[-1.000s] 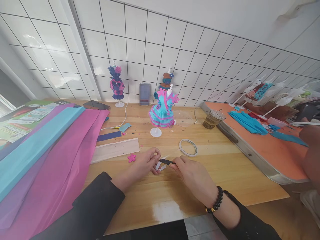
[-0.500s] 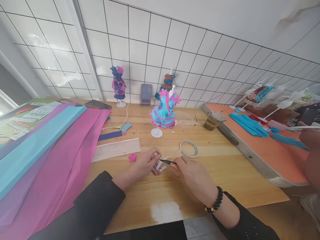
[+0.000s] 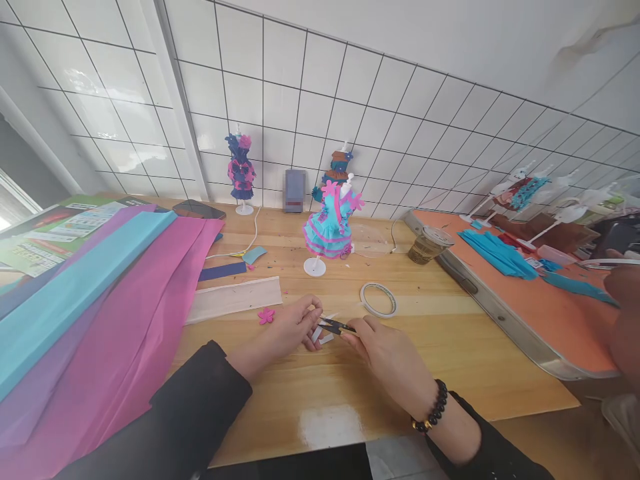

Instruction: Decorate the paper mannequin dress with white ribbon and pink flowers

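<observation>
My left hand (image 3: 295,327) pinches a narrow white strip of tape (image 3: 317,334), with short white pieces near its fingertips. My right hand (image 3: 393,353) is closed on small black thread snips (image 3: 336,327). The blades stand apart and point left at the strip by my left fingertips; whether they touch it I cannot tell. A roll of tape (image 3: 363,305) lies flat beyond my right hand. Just left of my left hand is a pink flower (image 3: 267,316). A doll-size stand wears a turquoise and pink dress (image 3: 327,230) behind my hands.
Pink, purple and turquoise sheets (image 3: 145,287) cover the left side. A pale strip (image 3: 235,300) and a dark blue strip (image 3: 223,271) lie beside them. Rearward stand a navy-dressed form (image 3: 241,170), a phone (image 3: 295,191) and a lidded cup (image 3: 427,245). Another person's hand (image 3: 625,287) is over the orange table (image 3: 525,310).
The snips' blades have opened; they were together before. Both hands stay in nearly the same place, and the view has shifted slightly.
</observation>
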### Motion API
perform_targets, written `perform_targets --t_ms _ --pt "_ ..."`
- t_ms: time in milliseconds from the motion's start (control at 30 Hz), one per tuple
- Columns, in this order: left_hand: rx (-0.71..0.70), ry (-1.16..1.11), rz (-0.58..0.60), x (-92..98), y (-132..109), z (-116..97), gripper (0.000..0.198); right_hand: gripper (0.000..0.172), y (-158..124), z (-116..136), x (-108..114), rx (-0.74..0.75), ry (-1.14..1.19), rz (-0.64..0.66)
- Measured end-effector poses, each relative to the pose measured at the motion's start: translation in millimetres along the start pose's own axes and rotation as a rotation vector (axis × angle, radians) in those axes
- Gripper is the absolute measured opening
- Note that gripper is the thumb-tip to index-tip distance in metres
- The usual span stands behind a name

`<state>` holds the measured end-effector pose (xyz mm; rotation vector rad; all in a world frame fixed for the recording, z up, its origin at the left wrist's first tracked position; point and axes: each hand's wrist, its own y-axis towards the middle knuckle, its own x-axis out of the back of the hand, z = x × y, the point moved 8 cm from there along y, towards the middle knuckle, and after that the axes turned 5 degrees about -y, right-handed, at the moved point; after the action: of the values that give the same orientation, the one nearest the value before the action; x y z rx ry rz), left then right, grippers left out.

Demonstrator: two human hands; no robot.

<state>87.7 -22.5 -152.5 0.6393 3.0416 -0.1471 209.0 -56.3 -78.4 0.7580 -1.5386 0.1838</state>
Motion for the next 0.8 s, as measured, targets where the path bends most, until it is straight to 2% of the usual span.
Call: perform_targets --t_ms 533,800 --pt "-0.005 -0.028 -0.012 0.1 -0.6 -1.2 0.033 0.038 -1.3 -1.9 0.1 0.001 0.034 -0.009" --pt "0.052 -0.125 -0.043 3.0 1.9 2.4 0.030 0.033 -5.2 1.7 0.4 0.021 0.029 -0.023"
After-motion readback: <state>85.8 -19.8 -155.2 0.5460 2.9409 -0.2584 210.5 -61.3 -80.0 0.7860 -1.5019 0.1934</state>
